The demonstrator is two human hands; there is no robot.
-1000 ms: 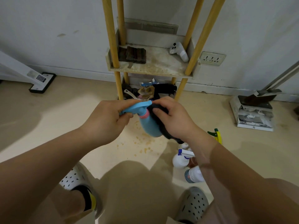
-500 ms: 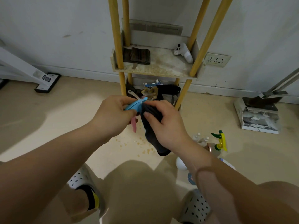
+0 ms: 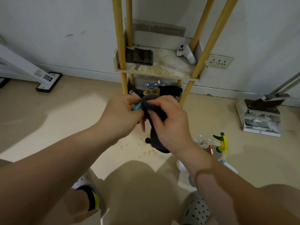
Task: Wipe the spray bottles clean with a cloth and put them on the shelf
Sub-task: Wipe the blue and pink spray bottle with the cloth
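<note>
Shelf – pale tier on yellow posts – stands straight ahead of both hands, against the wall. A dark folded thing lies at its left and a white controller at its right rear, w/ dusty board showing between them.

Left hand has its fingers curled round the blue spray bottle at the head. Only that blue tip and the pink trigger show. Right hand touches the left, its fingers and thumb pinching the dark cloth wrapped over the bottle.

The body is hidden under the cloth, but its long axis prob. runs down from the head, toward the floor. So the bottle sits between the hands, below and in front of the tier. The wipe looks mid-way. The left hand carries the bottle, so the lift to the shelf falls to it – up and fwd.

More spray bottles, incl. a green-yellow sprayer, wait on the floor at right.
</note>
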